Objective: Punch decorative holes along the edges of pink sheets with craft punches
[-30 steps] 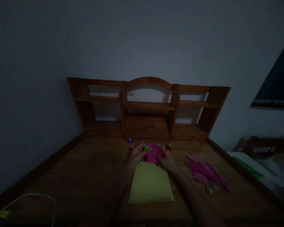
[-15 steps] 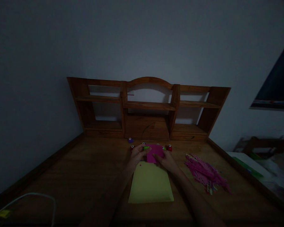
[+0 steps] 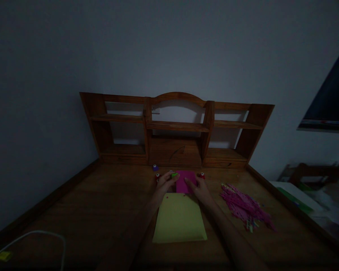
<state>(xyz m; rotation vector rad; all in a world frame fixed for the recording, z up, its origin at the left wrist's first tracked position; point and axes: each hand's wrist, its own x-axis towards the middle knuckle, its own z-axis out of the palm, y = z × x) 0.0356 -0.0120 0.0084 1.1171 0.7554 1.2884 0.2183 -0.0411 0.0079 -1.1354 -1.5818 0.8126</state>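
Note:
Over the middle of the desk, my left hand (image 3: pixel 165 185) is closed on a small bright green craft paper punch (image 3: pixel 173 175). My right hand (image 3: pixel 200 188) pinches a pink sheet of paper (image 3: pixel 183 183), thumb on its face and fingers behind. The pink sheet's left edge meets the green punch; whether it sits inside the slot is too dark to tell. Below both hands lies a yellow sheet of paper (image 3: pixel 180 220) with a few small dark spots along its top edge. A red punch (image 3: pixel 202 175) stands just beyond my right hand, and another red punch (image 3: pixel 158 176) beside my left.
Farther back stands a purple punch (image 3: pixel 155 167) before the wooden shelf unit (image 3: pixel 176 126). A heap of pink paper strips (image 3: pixel 245 205) lies on the desk (image 3: pixel 110 210) at right. A white cable (image 3: pixel 45 232) curves at the lower left, near a yellow object (image 3: pixel 2 256).
The pink sheet has shifted slightly up and now hides punches that showed behind it. The green punch has tilted a little in my left hand. Both arms stay nearly in place.

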